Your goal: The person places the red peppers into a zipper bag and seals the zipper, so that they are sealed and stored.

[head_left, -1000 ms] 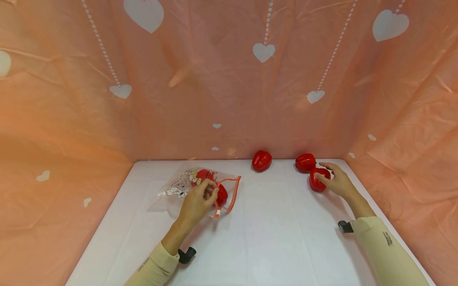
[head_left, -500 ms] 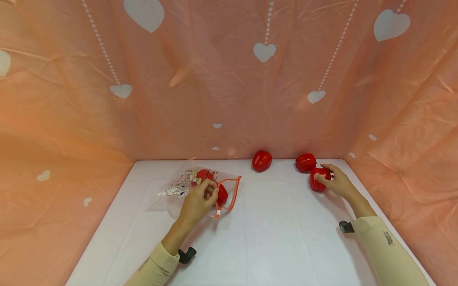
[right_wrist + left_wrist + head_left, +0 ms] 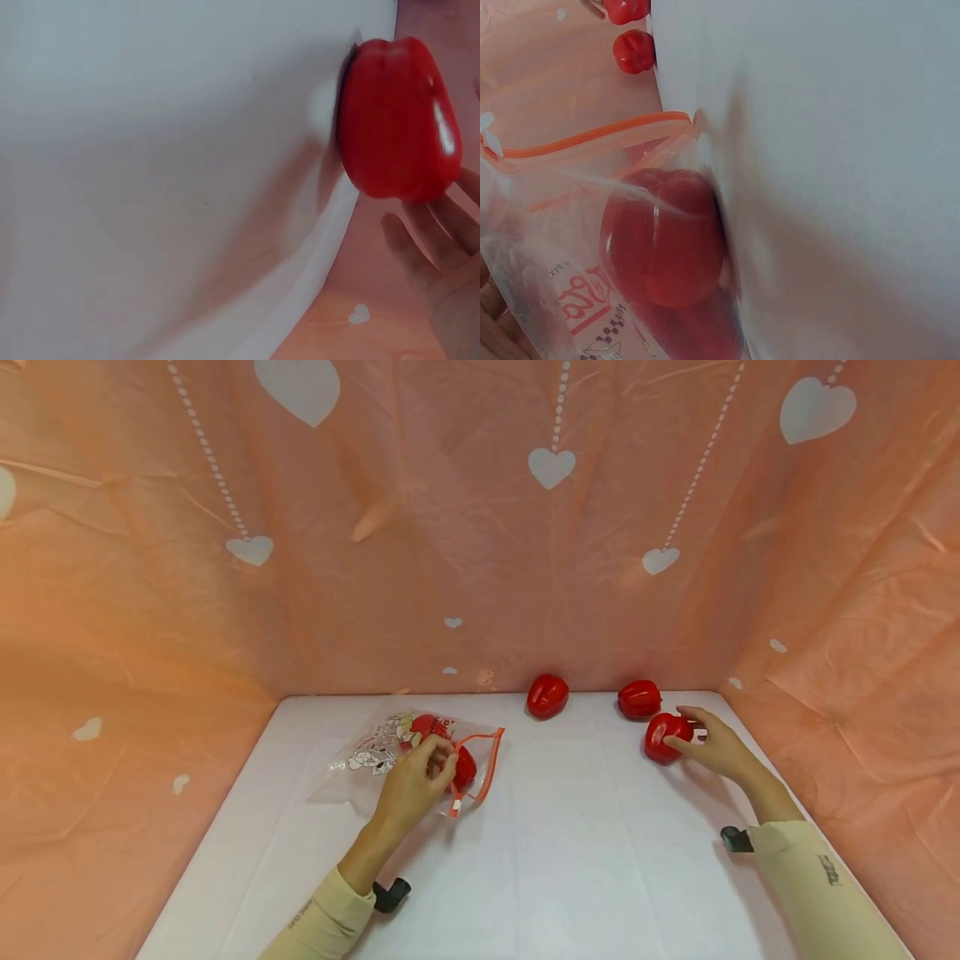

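In the head view, the right hand (image 3: 716, 749) is at the side of a red bell pepper (image 3: 660, 739) on the white desk (image 3: 570, 835), thumb and fingers spread about as wide as the fruit. A second bell pepper (image 3: 638, 699) lies just behind it, a third bell pepper (image 3: 547, 697) farther left. The left hand (image 3: 411, 781) pinches a clear zip bag (image 3: 381, 753) near its orange strip (image 3: 491, 770). That thin film is probably limp and light, so the stiffer strip should make the better hold.

In the left wrist view, a bagged pepper (image 3: 664, 236) sits inside the mouth; its weight should help steady the film.

In the right wrist view, fingers meet the lower end of the first pepper; whether they truly grip, one cannot tell. Its glossy skin looks firm but slippery, best clasped across opposite lobes at the middle.
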A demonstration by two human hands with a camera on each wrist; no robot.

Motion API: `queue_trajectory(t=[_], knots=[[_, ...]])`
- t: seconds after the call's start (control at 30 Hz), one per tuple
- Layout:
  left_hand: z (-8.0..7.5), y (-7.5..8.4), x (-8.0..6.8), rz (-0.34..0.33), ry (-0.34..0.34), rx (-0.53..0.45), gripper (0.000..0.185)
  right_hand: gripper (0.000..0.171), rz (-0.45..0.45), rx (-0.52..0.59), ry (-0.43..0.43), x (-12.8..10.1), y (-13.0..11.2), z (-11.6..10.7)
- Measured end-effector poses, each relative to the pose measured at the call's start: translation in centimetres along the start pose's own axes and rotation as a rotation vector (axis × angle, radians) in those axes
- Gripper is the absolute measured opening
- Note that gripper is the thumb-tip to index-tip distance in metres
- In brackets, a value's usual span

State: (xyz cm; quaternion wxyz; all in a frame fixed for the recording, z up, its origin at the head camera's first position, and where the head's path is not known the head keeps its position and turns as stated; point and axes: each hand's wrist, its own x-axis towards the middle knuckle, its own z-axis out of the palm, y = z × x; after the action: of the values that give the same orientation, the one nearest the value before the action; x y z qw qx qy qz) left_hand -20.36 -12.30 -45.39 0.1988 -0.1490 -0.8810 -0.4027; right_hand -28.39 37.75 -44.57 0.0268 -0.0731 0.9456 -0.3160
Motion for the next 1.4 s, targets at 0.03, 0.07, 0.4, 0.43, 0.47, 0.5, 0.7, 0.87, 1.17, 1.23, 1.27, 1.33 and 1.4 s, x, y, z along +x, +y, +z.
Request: queue_trajectory(t=[0.03,0.07,0.4,0.43,0.47,0.5,0.7,0.87,1.17,1.23,1.27,1.33,1.4], knots=[[0.0,0.0,0.0,0.003,0.0,0.0,0.009,0.083,-0.013,0.004,-0.003,-0.1,0.0,0.0],[0.0,0.0,0.0,0.006,0.0,0.0,0.009,0.082,-0.023,0.006,-0.007,-0.2,0.1,-0.1],[0.0,0.0,0.0,0.017,0.003,0.004,0.009,0.084,-0.04,0.031,-0.096,-0.8,0.1,-0.2],[0.0,0.0,0.0,0.014,0.001,0.004,0.009,0.084,-0.038,0.033,-0.102,-0.8,0.1,-0.2],[0.0,0.0,0.0,0.011,0.0,0.003,0.009,0.083,-0.037,0.036,-0.109,-0.8,0.1,-0.1],[0.0,0.0,0.0,0.01,0.0,0.003,0.009,0.083,-0.041,0.039,-0.113,-0.8,0.0,-0.1],[0.0,0.1,0.0,0.025,0.015,0.01,0.009,0.076,-0.061,0.048,-0.127,-0.5,-0.2,0.3],[0.0,0.1,0.1,0.032,0.024,0.015,0.01,0.072,-0.064,0.04,-0.14,-0.4,-0.2,0.6],[-0.1,0.0,0.1,0.013,0.004,0.019,0.008,0.069,-0.071,0.073,-0.127,-0.6,-1.0,1.3],[-0.1,0.0,0.1,0.013,0.001,0.017,0.008,0.069,-0.058,0.085,-0.132,-0.7,-1.2,1.5],[-0.1,0.0,0.1,0.012,0.0,0.018,0.008,0.069,-0.061,0.088,-0.133,-0.7,-1.3,1.7],[-0.1,0.1,0.1,0.01,-0.002,0.015,0.008,0.069,-0.07,0.094,-0.138,-0.6,-1.5,2.0],[-0.1,0.0,0.1,0.008,-0.003,0.016,0.008,0.068,-0.084,0.11,-0.146,-0.5,-1.6,2.3]])
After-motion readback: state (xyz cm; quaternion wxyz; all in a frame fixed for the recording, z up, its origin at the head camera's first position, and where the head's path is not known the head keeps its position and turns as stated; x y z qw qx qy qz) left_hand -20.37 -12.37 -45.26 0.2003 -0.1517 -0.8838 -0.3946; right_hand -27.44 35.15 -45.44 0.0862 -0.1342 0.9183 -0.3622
